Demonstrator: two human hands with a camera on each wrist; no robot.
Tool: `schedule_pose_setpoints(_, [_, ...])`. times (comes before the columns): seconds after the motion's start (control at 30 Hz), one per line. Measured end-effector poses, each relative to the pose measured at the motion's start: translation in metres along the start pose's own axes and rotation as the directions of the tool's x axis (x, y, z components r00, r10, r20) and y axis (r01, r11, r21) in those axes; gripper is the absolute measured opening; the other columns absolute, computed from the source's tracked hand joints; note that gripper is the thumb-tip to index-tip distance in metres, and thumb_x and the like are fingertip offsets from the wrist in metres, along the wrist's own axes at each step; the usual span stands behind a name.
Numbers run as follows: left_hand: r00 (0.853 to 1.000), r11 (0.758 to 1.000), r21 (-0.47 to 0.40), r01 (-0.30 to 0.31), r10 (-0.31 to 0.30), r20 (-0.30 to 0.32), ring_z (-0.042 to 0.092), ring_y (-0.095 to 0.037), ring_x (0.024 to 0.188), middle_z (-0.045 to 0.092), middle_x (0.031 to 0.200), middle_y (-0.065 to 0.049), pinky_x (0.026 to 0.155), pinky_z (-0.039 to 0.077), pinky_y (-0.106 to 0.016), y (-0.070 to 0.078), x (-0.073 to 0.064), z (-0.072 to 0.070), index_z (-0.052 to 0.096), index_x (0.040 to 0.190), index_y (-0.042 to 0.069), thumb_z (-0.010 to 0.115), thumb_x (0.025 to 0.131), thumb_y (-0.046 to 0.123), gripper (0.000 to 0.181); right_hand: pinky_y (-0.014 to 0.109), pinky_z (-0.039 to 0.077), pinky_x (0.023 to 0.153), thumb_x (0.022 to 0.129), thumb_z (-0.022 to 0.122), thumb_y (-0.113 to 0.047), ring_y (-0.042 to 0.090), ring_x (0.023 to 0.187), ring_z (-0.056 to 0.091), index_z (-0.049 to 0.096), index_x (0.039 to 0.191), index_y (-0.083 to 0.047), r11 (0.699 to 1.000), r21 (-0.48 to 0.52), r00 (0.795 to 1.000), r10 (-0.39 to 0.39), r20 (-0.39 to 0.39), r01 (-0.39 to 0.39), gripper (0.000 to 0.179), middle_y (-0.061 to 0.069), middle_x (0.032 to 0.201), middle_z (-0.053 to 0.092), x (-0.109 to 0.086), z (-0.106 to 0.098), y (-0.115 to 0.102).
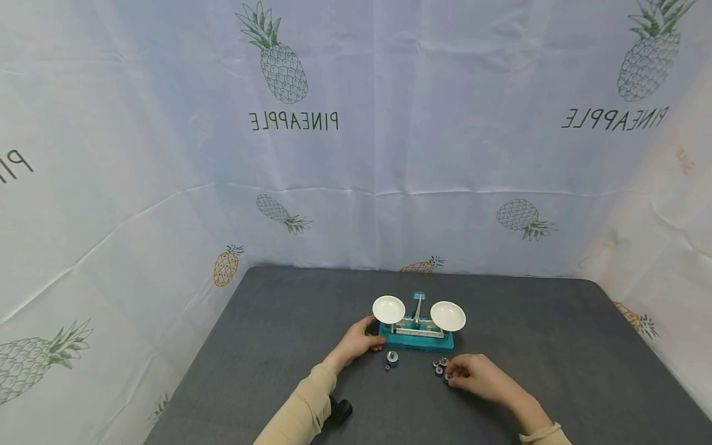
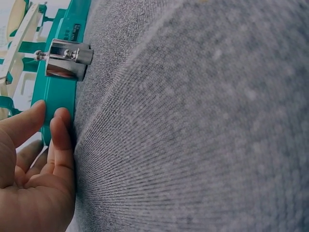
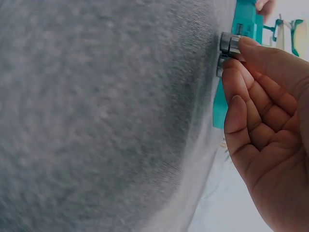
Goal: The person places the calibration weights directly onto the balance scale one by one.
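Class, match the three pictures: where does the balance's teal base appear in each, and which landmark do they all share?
Head: the teal base sits low, just right of centre.
Left wrist: upper left, running down from the top edge.
Right wrist: upper right, partly behind the right hand.
Shared landmark: the left hand, at one end of the base.

Pale cloth (image 1: pixel 434 154) printed with pineapples (image 1: pixel 283 73) and reversed lettering (image 1: pixel 293 120) hangs from nine o'clock through twelve to three, warmer-tinted near three; a dark grey counter (image 1: pixel 534 327) spreads toward six.
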State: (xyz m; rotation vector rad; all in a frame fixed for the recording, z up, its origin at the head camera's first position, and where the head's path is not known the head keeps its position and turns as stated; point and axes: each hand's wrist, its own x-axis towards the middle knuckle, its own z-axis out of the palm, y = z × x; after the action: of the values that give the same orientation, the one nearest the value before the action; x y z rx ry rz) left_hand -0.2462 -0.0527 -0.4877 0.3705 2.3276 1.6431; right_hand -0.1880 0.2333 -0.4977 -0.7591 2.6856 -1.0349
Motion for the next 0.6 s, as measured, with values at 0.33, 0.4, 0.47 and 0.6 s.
schedule_pose_setpoints(0.33, [1.000,0.999,0.033,0.018,-0.018,-0.015,0.063,-0.015,0.065,0.068,0.081,-0.020,0.061,0.052,-0.029,-0.036,0.021,0.005,0.038,0.138,-0.003,0.067,0.084,0.012,0.062,0.020,0.047,0.057,0.083,0.069,-0.016,-0.006,0.069,0.053,0.068,0.090,-0.010,1.000,-0.022,0.999,0.013,-0.032,-0.013,0.010,-0.008,0.079,0.065,-0.001,-0.011,-0.007])
schedule_pose_setpoints(0.4, [1.000,1.000,0.021,0.015,-0.015,-0.014,0.063,-0.015,0.065,0.068,0.081,-0.020,0.062,0.053,-0.029,-0.037,0.022,0.005,0.039,0.138,-0.003,0.067,0.084,0.012,0.063,0.020,0.047,0.057,0.083,0.068,-0.016,-0.005,0.069,0.054,0.068,0.091,-0.010,0.999,-0.029,0.999,0.015,-0.032,-0.016,0.010,-0.008,0.079,0.065,-0.001,-0.013,-0.010])
schedule_pose_setpoints(0.47, [1.000,1.000,0.009,0.013,-0.013,-0.011,0.064,-0.016,0.066,0.068,0.081,-0.021,0.062,0.053,-0.031,-0.037,0.021,0.004,0.039,0.138,-0.003,0.067,0.084,0.011,0.063,0.020,0.047,0.057,0.083,0.068,-0.015,-0.005,0.069,0.053,0.068,0.091,-0.010,0.999,-0.032,0.999,0.021,-0.029,-0.021,0.009,-0.008,0.080,0.065,-0.001,-0.016,-0.012])
schedule_pose_setpoints(0.6, [1.000,1.000,-0.001,0.006,-0.006,-0.005,0.064,-0.018,0.066,0.068,0.081,-0.022,0.062,0.053,-0.032,-0.036,0.021,0.003,0.038,0.138,-0.004,0.068,0.084,0.011,0.064,0.021,0.047,0.058,0.083,0.067,-0.015,-0.005,0.069,0.053,0.068,0.091,-0.010,0.998,-0.055,0.999,0.008,-0.042,-0.010,0.009,-0.008,0.080,0.064,-0.001,-0.022,-0.018])
